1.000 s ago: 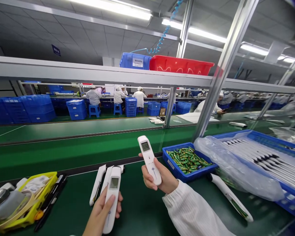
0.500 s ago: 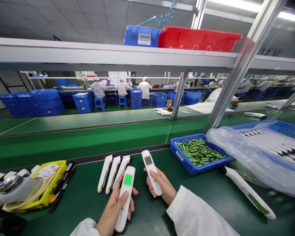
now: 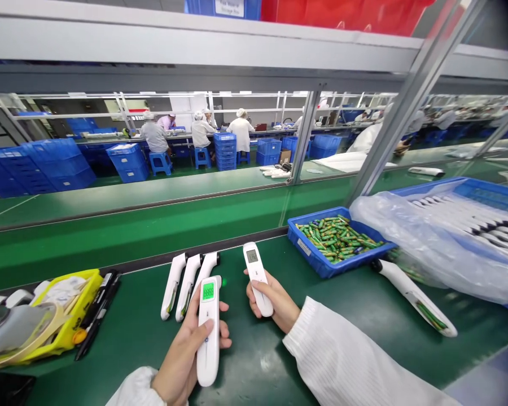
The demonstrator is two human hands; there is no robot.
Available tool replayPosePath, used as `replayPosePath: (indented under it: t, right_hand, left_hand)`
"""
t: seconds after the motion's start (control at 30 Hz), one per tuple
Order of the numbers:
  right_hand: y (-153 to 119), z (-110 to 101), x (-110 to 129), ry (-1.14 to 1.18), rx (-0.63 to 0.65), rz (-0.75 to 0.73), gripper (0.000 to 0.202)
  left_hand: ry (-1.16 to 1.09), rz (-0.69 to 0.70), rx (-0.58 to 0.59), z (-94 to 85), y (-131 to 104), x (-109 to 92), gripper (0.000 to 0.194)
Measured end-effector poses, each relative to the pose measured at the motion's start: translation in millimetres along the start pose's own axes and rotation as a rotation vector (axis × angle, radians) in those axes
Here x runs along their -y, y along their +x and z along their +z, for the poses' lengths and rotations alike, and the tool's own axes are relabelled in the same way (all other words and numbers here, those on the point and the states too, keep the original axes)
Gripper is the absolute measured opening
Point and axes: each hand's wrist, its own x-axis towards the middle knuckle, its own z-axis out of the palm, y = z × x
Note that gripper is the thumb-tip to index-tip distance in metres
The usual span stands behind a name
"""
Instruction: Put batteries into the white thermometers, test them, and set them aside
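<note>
My left hand (image 3: 186, 349) is closed around a white infrared thermometer (image 3: 209, 332), its thumb lying on the front below the screen. That screen glows green and shows digits. Farther right, my right hand (image 3: 277, 299) grips a second white thermometer (image 3: 258, 279), whose grey screen shows dark characters and is not lit. Both are held above the green bench, screens facing up. Just beyond my left hand, three more white thermometers (image 3: 173, 286) lie side by side. Another thermometer (image 3: 419, 301) rests at the right with green batteries showing in its open handle.
A blue bin (image 3: 311, 259) full of green batteries stands behind my right hand. Right of it, a blue tray (image 3: 461, 183) holds white thermometers and plastic film. At left are a yellow tray (image 3: 74, 332) and black markers (image 3: 95, 316). A metal post (image 3: 406, 107) and shelf (image 3: 195, 45) rise behind.
The view has tilted down. The left thermometer's screen has gone from plain green to showing digits, and a green glow appears at its head. Both hands keep their thermometers.
</note>
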Motion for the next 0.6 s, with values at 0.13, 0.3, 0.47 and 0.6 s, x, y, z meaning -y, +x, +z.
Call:
replayPosePath:
  t: [0.13,0.3,0.47,0.6]
  right_hand:
    - [-4,8,1,-0.021,0.044,-0.042,0.05]
    - [-9,15,3,-0.037,0.089,-0.021,0.052]
    - [-9,12,1,-0.088,0.101,0.013,0.048]
    - [-8,9,-3,-0.144,0.109,0.029,0.042]
  left_hand:
    - [0.075,0.098,0.078,-3.9,1,5,0.081]
    - [0.124,0.19,0.15,-12.0,5,10,0.082]
    - [0.141,0.221,0.191,-13.3,7,10,0.078]
    - [0.164,0.232,0.205,-13.6,5,12,0.074]
